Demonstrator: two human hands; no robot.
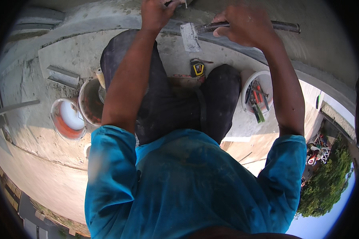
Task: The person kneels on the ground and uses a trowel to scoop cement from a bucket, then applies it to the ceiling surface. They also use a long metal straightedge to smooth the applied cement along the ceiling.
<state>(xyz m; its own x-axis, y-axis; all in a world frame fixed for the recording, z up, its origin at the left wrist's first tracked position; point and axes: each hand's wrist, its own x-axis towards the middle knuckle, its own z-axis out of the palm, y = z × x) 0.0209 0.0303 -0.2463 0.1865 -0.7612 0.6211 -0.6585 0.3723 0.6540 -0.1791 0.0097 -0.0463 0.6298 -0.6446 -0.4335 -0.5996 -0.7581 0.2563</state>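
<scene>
At the top, my left hand [157,14] pinches a thin metal piece [186,4], possibly a nail, against the grey concrete edge; its tip is partly cut off by the frame. My right hand [243,28] grips the dark handle of a hammer [190,36], whose dust-covered grey head hangs to the right of and below my left hand. Below the hammer, a yellow-and-black tape measure [198,69] lies on the concrete between my knees.
A white bucket of tools [249,79] stands beside my right knee. Left of my legs are a red-stained bucket with white contents [62,131], another bucket [85,103] and metal channel pieces [63,76]. A concrete ledge [323,55] runs across the top. A tree [327,183] shows far right.
</scene>
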